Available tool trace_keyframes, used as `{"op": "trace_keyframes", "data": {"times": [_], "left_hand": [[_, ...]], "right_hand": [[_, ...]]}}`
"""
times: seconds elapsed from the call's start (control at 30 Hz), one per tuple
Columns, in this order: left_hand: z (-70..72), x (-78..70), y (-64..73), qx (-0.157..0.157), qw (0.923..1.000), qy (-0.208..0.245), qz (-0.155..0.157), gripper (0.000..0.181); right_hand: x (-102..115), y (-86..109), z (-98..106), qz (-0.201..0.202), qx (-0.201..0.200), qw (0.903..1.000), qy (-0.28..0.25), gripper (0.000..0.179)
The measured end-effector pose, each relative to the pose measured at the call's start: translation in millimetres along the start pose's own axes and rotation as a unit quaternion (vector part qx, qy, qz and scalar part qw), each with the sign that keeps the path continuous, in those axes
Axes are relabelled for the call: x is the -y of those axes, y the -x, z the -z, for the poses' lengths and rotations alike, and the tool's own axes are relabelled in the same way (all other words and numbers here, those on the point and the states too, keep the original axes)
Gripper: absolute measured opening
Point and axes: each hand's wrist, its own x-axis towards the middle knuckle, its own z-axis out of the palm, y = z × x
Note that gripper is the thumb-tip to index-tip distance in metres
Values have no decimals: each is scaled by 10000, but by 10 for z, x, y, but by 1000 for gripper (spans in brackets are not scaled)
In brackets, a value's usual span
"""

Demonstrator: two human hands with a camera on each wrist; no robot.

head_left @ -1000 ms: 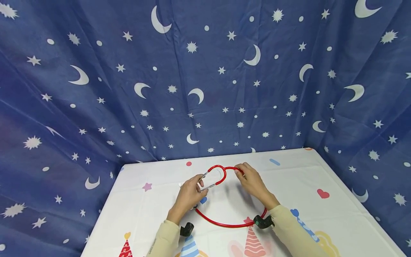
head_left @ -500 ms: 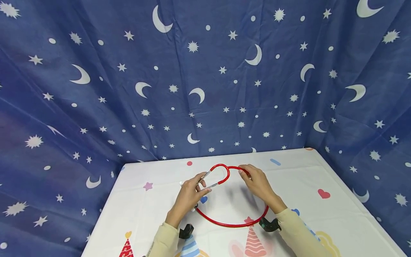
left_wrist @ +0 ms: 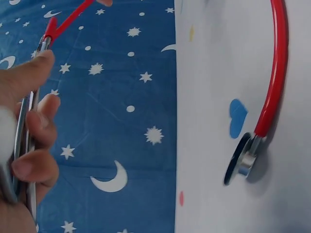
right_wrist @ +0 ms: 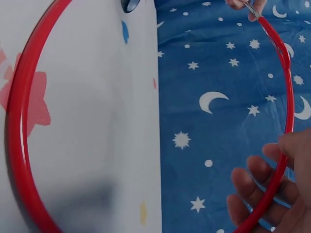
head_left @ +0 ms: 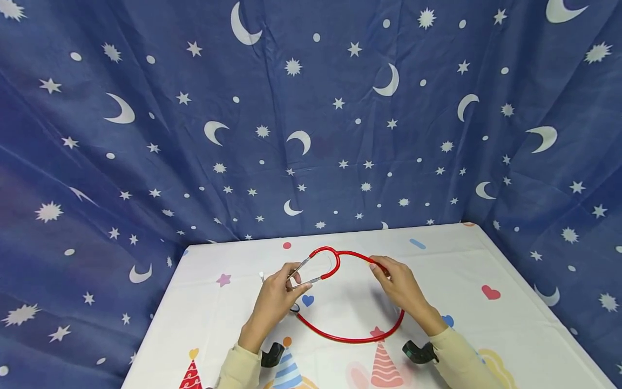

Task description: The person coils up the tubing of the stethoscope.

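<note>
A red stethoscope (head_left: 352,341) is held above the table between both hands, its tubing curving down onto the cloth. My left hand (head_left: 275,296) grips the metal ear tubes (left_wrist: 32,145), with fingers curled around them in the left wrist view. One white ear tip (head_left: 261,275) pokes out beyond that hand. On the right, my right hand (head_left: 398,281) pinches the red tubing (right_wrist: 288,102) between thumb and fingers, past the Y-shaped split. The chest piece (left_wrist: 242,158) rests on the cloth near a printed blue heart, below the left hand in the head view.
A white tablecloth (head_left: 223,324) with printed party hats, hearts and stars covers the table. Behind and at both sides hangs a blue curtain (head_left: 340,135) with moons and stars. Dark wrist cameras (head_left: 420,352) sit at both wrists.
My right hand has slid right and slightly down along the tubing, so more red tube shows beyond the split. The left hand, with the ear tubes, has shifted a little left.
</note>
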Motion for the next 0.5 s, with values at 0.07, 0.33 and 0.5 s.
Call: {"op": "trace_keyframes", "data": {"times": [0.07,0.33,0.5], "left_hand": [[41,-17,15,-112,9998,-118,-103,44],[126,-24,65,-100,9985,-382,-388,47],[144,-11,79,-145,9977,-371,-555,49]], "right_hand": [[9,20,43,73,-90,9999,-38,26],[87,54,231,764,-640,9942,-403,20],[188,41,336,1120,-605,9881,-865,23]]}}
